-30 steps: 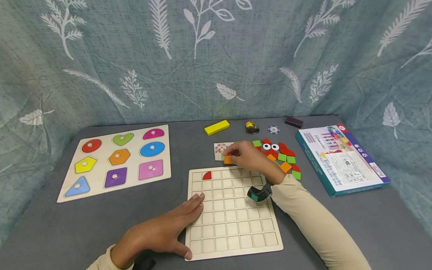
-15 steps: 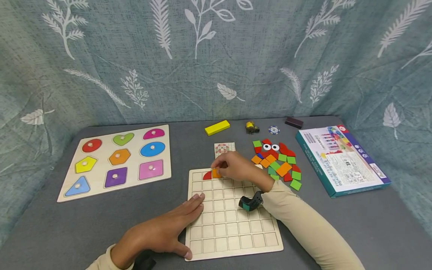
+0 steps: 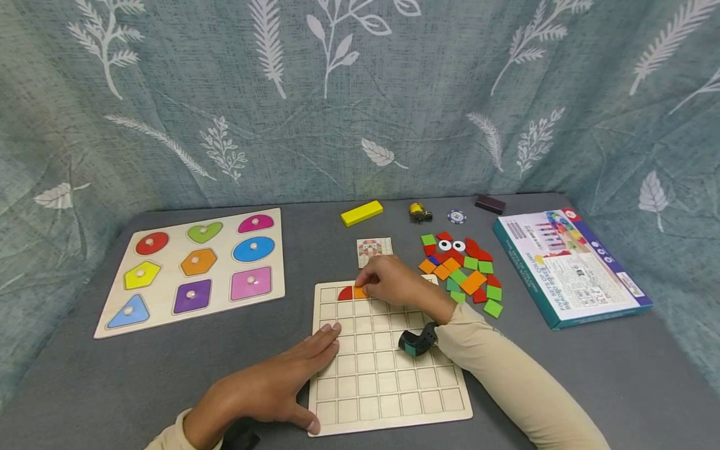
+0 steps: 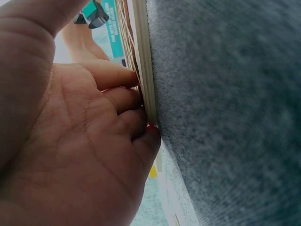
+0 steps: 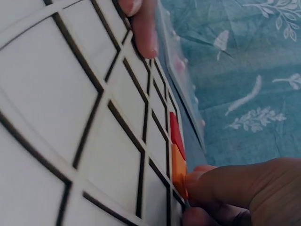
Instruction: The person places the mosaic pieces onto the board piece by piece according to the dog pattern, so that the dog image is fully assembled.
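Right hand: fingertips pinch the orange tile, setting it into the far row of the grid board, just right of the red quarter-circle tile.
Left hand: flat, fingers together, pressing the board's near-left edge.
Loose tiles: right of the board's far edge.

Looked down from head height over the whole grey table. Sat close at both wrists, low and sideways. Shared the grid board.

The pale wooden grid board looks smooth and matt, lying on rough grey cloth.
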The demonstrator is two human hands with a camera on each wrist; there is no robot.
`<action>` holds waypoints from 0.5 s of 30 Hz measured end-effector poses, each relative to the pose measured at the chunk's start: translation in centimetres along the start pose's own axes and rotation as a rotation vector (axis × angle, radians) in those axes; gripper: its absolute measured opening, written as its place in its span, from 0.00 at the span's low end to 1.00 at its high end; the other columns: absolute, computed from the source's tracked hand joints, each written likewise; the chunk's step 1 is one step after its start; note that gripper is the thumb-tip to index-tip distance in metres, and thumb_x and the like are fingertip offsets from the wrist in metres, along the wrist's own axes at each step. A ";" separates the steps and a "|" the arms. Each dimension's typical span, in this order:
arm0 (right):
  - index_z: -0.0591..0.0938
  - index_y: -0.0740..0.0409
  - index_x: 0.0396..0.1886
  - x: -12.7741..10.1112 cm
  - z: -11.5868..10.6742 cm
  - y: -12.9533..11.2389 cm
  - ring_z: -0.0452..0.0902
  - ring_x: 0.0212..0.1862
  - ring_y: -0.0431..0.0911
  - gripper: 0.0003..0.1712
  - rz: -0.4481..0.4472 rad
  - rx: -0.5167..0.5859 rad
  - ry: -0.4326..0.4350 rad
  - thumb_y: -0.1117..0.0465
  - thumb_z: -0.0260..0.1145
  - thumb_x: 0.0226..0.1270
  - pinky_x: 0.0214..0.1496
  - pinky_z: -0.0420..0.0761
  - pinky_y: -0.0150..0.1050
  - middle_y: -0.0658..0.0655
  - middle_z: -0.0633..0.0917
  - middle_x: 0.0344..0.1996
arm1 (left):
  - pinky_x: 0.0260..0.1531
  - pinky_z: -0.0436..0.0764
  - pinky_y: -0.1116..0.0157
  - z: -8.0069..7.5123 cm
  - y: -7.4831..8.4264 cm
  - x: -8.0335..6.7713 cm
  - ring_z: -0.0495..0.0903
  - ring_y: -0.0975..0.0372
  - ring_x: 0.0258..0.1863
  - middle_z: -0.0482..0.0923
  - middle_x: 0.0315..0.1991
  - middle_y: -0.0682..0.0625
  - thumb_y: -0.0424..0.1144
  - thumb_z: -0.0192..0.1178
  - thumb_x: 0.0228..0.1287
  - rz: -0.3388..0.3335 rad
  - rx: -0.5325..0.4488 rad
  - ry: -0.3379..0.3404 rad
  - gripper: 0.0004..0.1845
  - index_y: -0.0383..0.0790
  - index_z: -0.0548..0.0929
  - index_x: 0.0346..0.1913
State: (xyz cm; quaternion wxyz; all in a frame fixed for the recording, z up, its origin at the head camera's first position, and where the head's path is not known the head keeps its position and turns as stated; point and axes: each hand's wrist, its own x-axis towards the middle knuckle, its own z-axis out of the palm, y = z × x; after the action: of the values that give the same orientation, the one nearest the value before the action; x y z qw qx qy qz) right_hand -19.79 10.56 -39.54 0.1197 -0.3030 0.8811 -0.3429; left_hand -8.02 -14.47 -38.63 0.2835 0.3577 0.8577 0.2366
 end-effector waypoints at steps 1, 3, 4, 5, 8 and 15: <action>0.87 0.60 0.39 0.0 -0.1 0.1 0.76 0.38 0.42 0.08 0.010 0.016 -0.003 0.70 0.65 0.65 0.41 0.77 0.35 0.52 0.83 0.37 | 0.68 0.55 0.50 0.0 0.0 0.0 0.36 0.56 0.76 0.35 0.79 0.51 0.60 0.74 0.42 0.001 -0.002 0.000 0.62 0.38 0.53 0.76; 0.87 0.60 0.42 0.0 -0.5 0.3 0.77 0.37 0.42 0.09 0.029 0.042 0.002 0.70 0.64 0.65 0.40 0.77 0.34 0.52 0.84 0.39 | 0.68 0.55 0.51 0.0 0.0 -0.1 0.36 0.56 0.76 0.35 0.79 0.51 0.60 0.74 0.42 0.007 -0.002 0.002 0.62 0.37 0.53 0.76; 0.87 0.61 0.42 0.0 -0.8 0.4 0.76 0.36 0.42 0.09 0.038 0.052 0.012 0.69 0.64 0.66 0.39 0.77 0.35 0.53 0.84 0.39 | 0.68 0.55 0.51 0.0 0.0 -0.1 0.36 0.56 0.76 0.35 0.79 0.51 0.60 0.74 0.43 0.009 -0.001 0.003 0.62 0.37 0.53 0.76; 0.87 0.61 0.43 0.0 -1.1 0.6 0.76 0.36 0.42 0.09 0.050 0.061 0.024 0.70 0.64 0.66 0.39 0.77 0.34 0.53 0.84 0.40 | 0.68 0.55 0.52 0.0 0.0 -0.1 0.36 0.56 0.76 0.35 0.79 0.51 0.59 0.74 0.43 0.011 -0.001 0.004 0.62 0.37 0.53 0.76; 0.86 0.62 0.45 -0.2 -2.0 1.1 0.75 0.34 0.43 0.10 0.070 0.062 0.059 0.70 0.64 0.66 0.36 0.76 0.35 0.54 0.84 0.39 | 0.69 0.55 0.52 -0.1 0.0 -0.2 0.36 0.56 0.76 0.35 0.79 0.51 0.59 0.75 0.42 0.011 0.000 0.006 0.62 0.37 0.53 0.76; 0.84 0.66 0.50 -1.2 -4.3 2.6 0.77 0.36 0.47 0.13 0.136 0.043 0.097 0.69 0.63 0.67 0.37 0.78 0.40 0.57 0.84 0.40 | 0.69 0.55 0.52 0.0 0.0 -0.2 0.36 0.56 0.76 0.36 0.79 0.51 0.58 0.76 0.42 0.007 -0.009 0.006 0.62 0.37 0.53 0.76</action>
State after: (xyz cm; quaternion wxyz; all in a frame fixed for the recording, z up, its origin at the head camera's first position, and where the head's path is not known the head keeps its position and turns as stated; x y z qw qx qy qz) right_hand -21.79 15.08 -38.13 0.1063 -0.2226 0.8970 -0.3669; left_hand -7.91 -14.67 -38.54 0.2816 0.3589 0.8562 0.2426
